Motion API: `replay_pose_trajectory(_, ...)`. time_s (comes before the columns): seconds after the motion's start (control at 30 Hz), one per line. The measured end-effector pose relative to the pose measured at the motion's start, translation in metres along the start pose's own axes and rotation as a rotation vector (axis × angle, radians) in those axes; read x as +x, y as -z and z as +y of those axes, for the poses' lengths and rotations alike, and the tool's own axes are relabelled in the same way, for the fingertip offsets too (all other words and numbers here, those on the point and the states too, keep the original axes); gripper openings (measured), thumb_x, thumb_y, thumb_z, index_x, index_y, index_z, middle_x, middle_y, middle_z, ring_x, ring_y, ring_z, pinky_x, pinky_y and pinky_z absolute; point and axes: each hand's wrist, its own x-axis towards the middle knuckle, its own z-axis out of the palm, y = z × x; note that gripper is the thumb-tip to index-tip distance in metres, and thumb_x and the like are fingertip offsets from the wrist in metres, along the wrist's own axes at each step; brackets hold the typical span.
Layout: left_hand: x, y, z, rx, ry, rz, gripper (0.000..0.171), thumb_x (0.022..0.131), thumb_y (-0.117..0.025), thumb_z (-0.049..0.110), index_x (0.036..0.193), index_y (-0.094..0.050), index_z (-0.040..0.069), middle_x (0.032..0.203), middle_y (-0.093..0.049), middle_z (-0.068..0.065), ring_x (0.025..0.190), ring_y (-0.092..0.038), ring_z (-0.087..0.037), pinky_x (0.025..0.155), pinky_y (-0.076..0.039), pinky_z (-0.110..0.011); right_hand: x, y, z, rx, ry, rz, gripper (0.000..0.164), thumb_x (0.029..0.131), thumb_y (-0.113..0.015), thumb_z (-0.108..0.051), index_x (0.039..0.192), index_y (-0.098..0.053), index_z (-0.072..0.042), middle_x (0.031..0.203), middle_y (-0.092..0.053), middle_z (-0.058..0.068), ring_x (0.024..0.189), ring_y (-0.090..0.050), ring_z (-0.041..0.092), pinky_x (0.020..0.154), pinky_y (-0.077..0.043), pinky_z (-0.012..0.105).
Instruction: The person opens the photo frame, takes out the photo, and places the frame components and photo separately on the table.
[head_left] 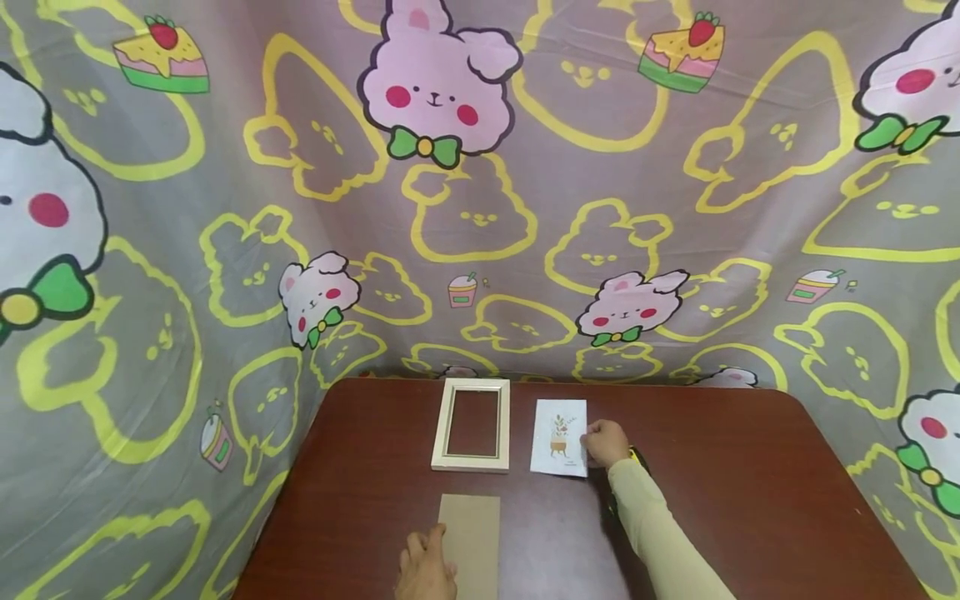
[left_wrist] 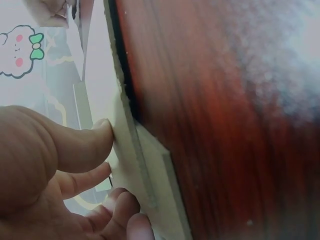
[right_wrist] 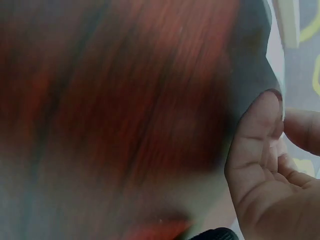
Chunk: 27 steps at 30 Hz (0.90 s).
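My left hand (head_left: 427,568) is at the left edge of a plain tan backing board (head_left: 474,533) near the front of the table. In the left wrist view, the thumb and fingers pinch that board (left_wrist: 125,130), and a second flat strip (left_wrist: 162,180) angles out beside it. Farther right, my right hand (head_left: 606,443) pinches the right edge of a white picture card (head_left: 542,446) printed with a potted plant. Its near edge casts a thin shadow on the table. Left of the card lies a pale picture frame (head_left: 442,433) with an open middle.
Everything is on a dark reddish-brown table (head_left: 375,500) with rounded far corners. A curtain (head_left: 465,192) printed with rabbits hangs close behind and along both sides. A dark band with yellow (head_left: 637,457) circles the right wrist.
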Motion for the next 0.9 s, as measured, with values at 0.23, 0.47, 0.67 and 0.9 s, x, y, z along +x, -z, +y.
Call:
replay_pose_trajectory(0.23, 0.001, -0.002, 0.000, -0.008, 0.001, -0.009, 0.054, 0.080, -0.079, 0.003, 0.130, -0.058, 0.010, 0.104, -0.044, -0.012, 0.092, -0.050, -0.033, 0.068, -0.048, -0.055, 0.006, -0.002, 0.000, -0.192, 0.045, 0.057, 0.010, 0.084, -0.063, -0.004, 0.088, -0.060, 0.006, 0.074, -0.059, 0.014, 0.056, -0.057, 0.023, 0.047, -0.052, 0.032)
replay_pose_trajectory(0.47, 0.001, -0.003, -0.001, -0.009, -0.008, -0.021, 0.055, 0.080, -0.080, 0.003, 0.130, -0.057, 0.009, 0.105, -0.044, -0.013, 0.091, -0.050, -0.034, 0.068, -0.048, -0.055, 0.010, -0.004, 0.000, -0.233, 0.058, 0.080, 0.011, 0.082, -0.062, -0.004, 0.089, -0.059, 0.004, 0.076, -0.059, 0.014, 0.056, -0.057, 0.024, 0.046, -0.047, 0.032)
replay_pose_trajectory(0.67, 0.002, -0.003, -0.003, -0.010, -0.020, -0.032, 0.054, 0.081, -0.078, 0.002, 0.130, -0.057, 0.007, 0.104, -0.043, -0.013, 0.091, -0.049, -0.034, 0.069, -0.048, -0.055, 0.015, -0.002, 0.000, -0.256, 0.094, 0.110, 0.012, 0.081, -0.064, -0.006, 0.087, -0.060, 0.003, 0.080, -0.062, 0.016, 0.062, -0.059, 0.029, 0.054, -0.050, 0.038)
replay_pose_trajectory(0.9, 0.004, -0.004, -0.004, -0.009, -0.026, -0.019, 0.053, 0.081, -0.078, 0.003, 0.130, -0.056, 0.007, 0.104, -0.042, -0.012, 0.091, -0.049, -0.033, 0.069, -0.048, -0.055, 0.017, -0.001, 0.000, -0.251, 0.122, 0.158, 0.014, 0.080, -0.066, -0.008, 0.089, -0.063, 0.003, 0.085, -0.065, 0.017, 0.083, -0.061, 0.038, 0.078, -0.046, 0.054)
